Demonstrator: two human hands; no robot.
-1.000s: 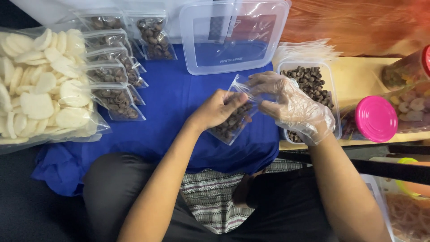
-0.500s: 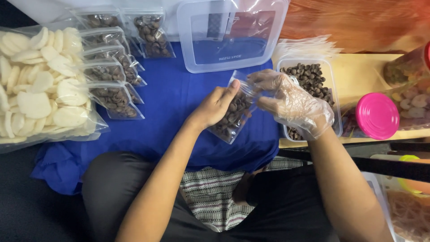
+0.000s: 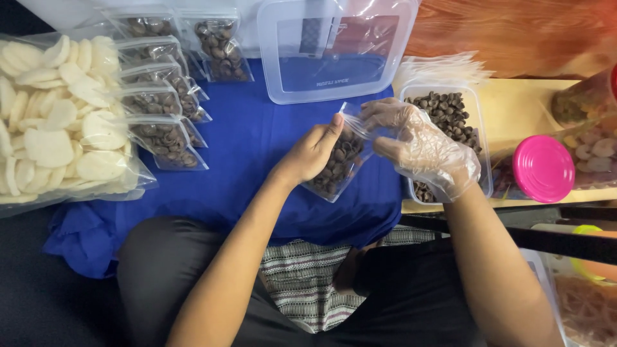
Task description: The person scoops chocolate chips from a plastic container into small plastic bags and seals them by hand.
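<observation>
Head view: a small clear plastic pouch of dark brown ring-shaped pieces [image 3: 337, 168] hangs above the blue cloth [image 3: 250, 154], centre. The bare left hand [image 3: 315, 153] pinches its top edge; the right hand [image 3: 421, 151], in a crinkled clear glove, pinches the opposite corner.

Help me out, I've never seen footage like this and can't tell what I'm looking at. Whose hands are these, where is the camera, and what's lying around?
The camera sits on a person's head, looking down at their own lap and hands. The bare left hand and the right hand, in a clear plastic glove, hold a small clear bag of dark brown pieces by its top edge. On the blue cloth lie more filled bags. A big bag of pale round crackers lies left, a clear tub of brown pieces and a pink-lidded jar right.
</observation>
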